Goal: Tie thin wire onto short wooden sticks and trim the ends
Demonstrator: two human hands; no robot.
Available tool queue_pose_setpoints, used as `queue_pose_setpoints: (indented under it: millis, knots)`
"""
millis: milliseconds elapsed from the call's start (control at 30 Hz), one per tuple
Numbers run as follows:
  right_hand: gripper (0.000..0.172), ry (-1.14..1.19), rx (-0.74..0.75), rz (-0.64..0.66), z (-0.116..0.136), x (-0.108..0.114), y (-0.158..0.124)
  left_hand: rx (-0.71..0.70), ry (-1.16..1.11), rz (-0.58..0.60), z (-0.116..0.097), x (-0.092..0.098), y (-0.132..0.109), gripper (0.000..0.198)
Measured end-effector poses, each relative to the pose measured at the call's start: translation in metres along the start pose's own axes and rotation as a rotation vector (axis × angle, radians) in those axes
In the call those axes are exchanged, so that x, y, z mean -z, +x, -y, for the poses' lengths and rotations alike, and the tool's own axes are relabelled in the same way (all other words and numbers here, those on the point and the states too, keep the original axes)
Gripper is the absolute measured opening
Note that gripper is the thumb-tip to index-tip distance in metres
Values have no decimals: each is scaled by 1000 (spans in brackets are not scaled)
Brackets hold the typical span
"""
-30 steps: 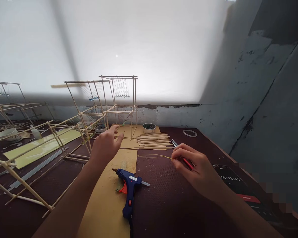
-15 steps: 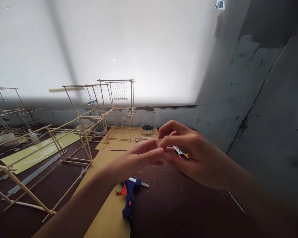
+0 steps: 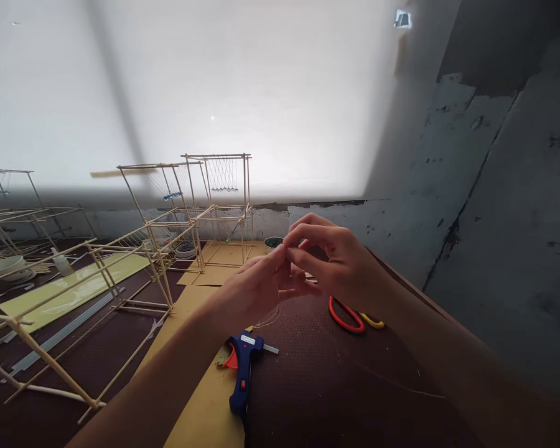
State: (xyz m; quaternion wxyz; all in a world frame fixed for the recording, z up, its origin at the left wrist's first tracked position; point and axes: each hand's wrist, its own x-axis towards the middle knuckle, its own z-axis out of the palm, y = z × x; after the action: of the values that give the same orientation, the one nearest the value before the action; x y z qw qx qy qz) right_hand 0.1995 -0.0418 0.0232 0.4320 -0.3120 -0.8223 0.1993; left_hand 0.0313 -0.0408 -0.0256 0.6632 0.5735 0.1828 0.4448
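My left hand (image 3: 254, 286) and my right hand (image 3: 333, 252) meet in front of me above the table, fingertips touching. The thumb and fingers of both are pinched together on something too small to make out. Below the left hand lies a blue glue gun (image 3: 244, 373) with an orange trigger and a clear glue stick jutting from its back. Under the right hand are scissors, their red handle (image 3: 346, 317) and yellow part showing and their blades hidden. A thin thread (image 3: 268, 322) curls beside the glue gun.
Stick frames (image 3: 152, 230) with hanging glass balls (image 3: 224, 189) stand to the left and back. A round tin (image 3: 273, 241) sits behind my hands. Tan boards (image 3: 200, 373), a yellow sheet (image 3: 79, 283), a white bowl (image 3: 7, 266) and a small bottle (image 3: 61, 261) lie leftward.
My hands have shifted slightly left, and the right hand has risen off the scissors, so their handles now show. The left fingers have turned upward to the right fingertips.
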Motion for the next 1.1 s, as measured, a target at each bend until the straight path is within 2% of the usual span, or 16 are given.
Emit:
queue_pose_setpoints:
  millis: [67,233,433,667,867,1100]
  knots:
    - [13,-4,-2,-14,-3,-1,0,29,-108,13,0,2,0,33]
    - [14,-29,-17,-12,-11,-1,-5,118,-223,23,0,8,-1,47]
    - [13,-111,-10,1,-34,-8,-24,182,-135,-79,18,13,-1,46]
    - [12,-117,-107,29,-66,-18,-54,298,-60,-106,51,15,-1,44]
    - [14,-53,-138,28,-82,-26,-72,354,24,-119,60,14,-2,41]
    - [12,-43,-123,-30,-86,-32,-76,366,17,-123,69,11,-3,41]
